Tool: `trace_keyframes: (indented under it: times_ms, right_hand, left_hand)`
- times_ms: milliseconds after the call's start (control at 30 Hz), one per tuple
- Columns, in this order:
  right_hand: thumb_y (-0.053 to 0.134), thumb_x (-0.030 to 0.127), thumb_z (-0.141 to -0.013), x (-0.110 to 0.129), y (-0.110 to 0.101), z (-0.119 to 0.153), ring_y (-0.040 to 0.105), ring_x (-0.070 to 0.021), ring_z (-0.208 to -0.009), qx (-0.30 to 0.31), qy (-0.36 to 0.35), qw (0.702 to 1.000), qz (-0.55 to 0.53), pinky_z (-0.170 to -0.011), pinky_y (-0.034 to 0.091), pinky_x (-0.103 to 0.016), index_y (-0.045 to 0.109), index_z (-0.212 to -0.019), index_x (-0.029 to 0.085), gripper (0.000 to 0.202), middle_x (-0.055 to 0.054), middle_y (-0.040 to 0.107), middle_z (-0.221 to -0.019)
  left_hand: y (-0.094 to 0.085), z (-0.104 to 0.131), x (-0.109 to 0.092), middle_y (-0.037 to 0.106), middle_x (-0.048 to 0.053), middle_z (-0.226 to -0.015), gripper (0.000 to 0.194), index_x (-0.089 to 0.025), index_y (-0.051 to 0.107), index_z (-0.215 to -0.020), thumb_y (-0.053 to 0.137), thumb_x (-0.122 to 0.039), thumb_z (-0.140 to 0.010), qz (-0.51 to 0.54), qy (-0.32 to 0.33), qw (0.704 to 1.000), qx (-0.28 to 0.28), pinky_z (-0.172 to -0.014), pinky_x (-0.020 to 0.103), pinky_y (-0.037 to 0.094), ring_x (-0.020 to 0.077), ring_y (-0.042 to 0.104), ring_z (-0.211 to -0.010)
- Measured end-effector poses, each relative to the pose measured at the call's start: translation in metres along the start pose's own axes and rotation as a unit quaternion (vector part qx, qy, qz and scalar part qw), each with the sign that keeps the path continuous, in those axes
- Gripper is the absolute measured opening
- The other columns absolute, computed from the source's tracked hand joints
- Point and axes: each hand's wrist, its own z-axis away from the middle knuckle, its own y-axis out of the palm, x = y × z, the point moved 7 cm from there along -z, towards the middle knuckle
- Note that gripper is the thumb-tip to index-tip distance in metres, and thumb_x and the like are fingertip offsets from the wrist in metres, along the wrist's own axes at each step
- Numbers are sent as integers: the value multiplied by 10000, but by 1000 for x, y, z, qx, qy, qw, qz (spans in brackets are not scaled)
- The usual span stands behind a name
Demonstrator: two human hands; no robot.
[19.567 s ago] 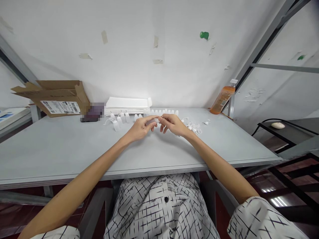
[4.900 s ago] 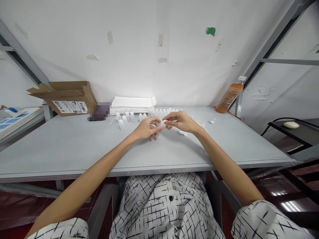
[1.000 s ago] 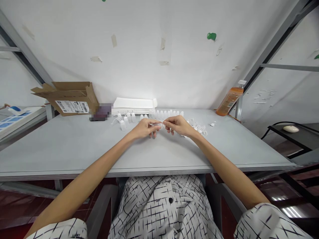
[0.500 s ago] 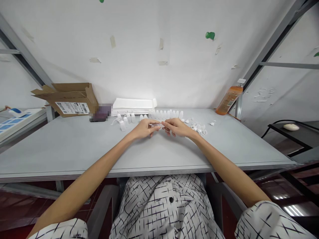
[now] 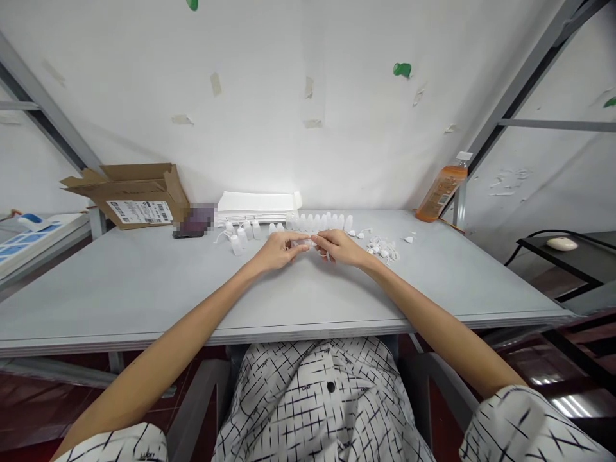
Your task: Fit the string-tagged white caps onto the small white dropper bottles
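Note:
My left hand (image 5: pixel 280 251) pinches a small translucent plastic bottle (image 5: pixel 301 242) lying sideways between thumb and fingers. At the bottle's right end, the closed fingertips of my right hand (image 5: pixel 339 247) grip a small white cap, mostly hidden, and a bit of white cord shows below them. Behind the hands stands a row of similar bottles (image 5: pixel 320 222). Left of my left hand are several bottles with caps (image 5: pixel 235 244), one with a cord trailing from it. A pile of white corded caps (image 5: pixel 384 249) lies to the right of my right hand.
On the grey table (image 5: pixel 144 289), a cardboard box (image 5: pixel 139 192), a dark blurred item (image 5: pixel 195 221) and a white paper stack (image 5: pixel 257 204) line the back left. An orange drink bottle (image 5: pixel 441 192) leans at the back right. A loose cap (image 5: pixel 409 239) lies beyond the pile.
Both hands keep nearly the same place and grip, with only slight finger movement at the bottle's end. The view has shifted a little.

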Motion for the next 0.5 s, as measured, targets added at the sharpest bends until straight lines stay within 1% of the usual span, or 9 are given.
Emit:
trace_keyframes:
  times_ms: [67, 100, 167, 233, 300, 333, 400, 467, 500]
  right_hand:
    - [430, 539, -997, -4, 2, -1, 532, -114, -476, -7, 18, 999, -30, -424, 408, -235, 458, -643, 195, 494, 20, 453, -585]
    - [405, 557, -1002, -4, 3, -2, 534, -117, -479, -8, 22, 999, -40, -423, 403, -237, 439, -633, 200, 514, 20, 440, -589]
    - [395, 586, -999, 1, 1, -1, 532, -115, -488, -18, 3, 1000, -26, -444, 396, -236, 439, -638, 199, 531, 17, 459, -593]
    - [440, 596, -983, 10, -4, 2, 514, -106, -486, -42, -37, 998, 25, -485, 387, -235, 456, -659, 195, 515, 22, 489, -571]
    - [484, 591, -968, 18, -9, 5, 488, -99, -471, -60, -67, 994, 66, -522, 376, -239, 457, -667, 196, 497, 37, 486, -527]
    - [488, 592, -965, 20, -10, 6, 480, -98, -463, -62, -72, 993, 73, -533, 372, -243, 451, -658, 198, 501, 43, 474, -505]
    - [470, 605, -966, 20, -8, 7, 476, -99, -452, -47, -64, 995, 64, -540, 371, -250, 447, -630, 198, 527, 43, 464, -482]
    - [461, 631, -957, 18, -5, 7, 493, -103, -446, -28, -50, 997, 45, -538, 376, -252, 437, -599, 199, 562, 40, 453, -477]
    - [464, 646, -949, 17, -4, 6, 509, -105, -445, -23, -45, 998, 34, -535, 378, -251, 426, -586, 199, 578, 41, 445, -480]
  left_hand:
    - [-2, -1, -3, 758, 88, -934, 390, -132, 772, -1085, 693, -411, -824, 11, 13, 1000, -25, -524, 237, 417, 84, 532, -527]
    - [-1, -1, -3, 754, 91, -933, 401, -129, 771, -1069, 706, -432, -815, 34, 5, 999, -20, -502, 232, 411, 83, 537, -522]
    - [4, -2, 0, 733, 82, -828, 443, -111, 761, -1010, 714, -503, -808, 109, -34, 993, 19, -447, 224, 392, 90, 552, -494]
    - [10, 0, 0, 679, 56, -677, 485, -101, 739, -903, 715, -574, -800, 184, -73, 978, 65, -406, 216, 381, 101, 562, -462]
    - [12, 1, -1, 614, 25, -566, 497, -108, 707, -805, 722, -604, -787, 217, -87, 969, 84, -392, 210, 384, 102, 556, -436]
    - [12, 1, -2, 598, 16, -547, 491, -112, 700, -783, 726, -602, -786, 219, -84, 968, 86, -391, 207, 387, 100, 553, -431]
    - [10, 0, -3, 630, 24, -606, 460, -111, 718, -815, 741, -569, -781, 206, -63, 973, 81, -392, 203, 390, 95, 561, -447]
    - [7, 0, -3, 678, 47, -723, 434, -108, 752, -917, 758, -517, -773, 189, -40, 979, 68, -401, 202, 394, 92, 575, -487]
    - [6, 0, -3, 684, 48, -743, 434, -109, 763, -974, 764, -491, -768, 182, -31, 981, 58, -408, 202, 394, 91, 573, -500]
